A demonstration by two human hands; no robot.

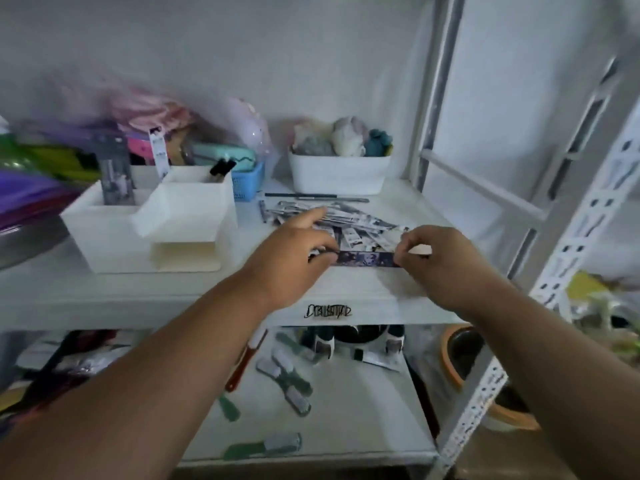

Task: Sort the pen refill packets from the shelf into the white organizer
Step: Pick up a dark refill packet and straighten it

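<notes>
Fingers (410, 245) of both hands pinch opposite ends of one dark refill packet (365, 258), held level between them.

A plain white wall (242, 46) closes the back of a white shelving unit, dim under flat, soft light. The upper shelf board (363, 282) runs across the middle, a scribbled black marking (328, 311) on its front edge. A lower shelf board (346, 410) lies beneath. At the right edge, a perforated white metal upright (568, 258) slants upward, and a grey post (440, 81) stands at the back right corner.
</notes>
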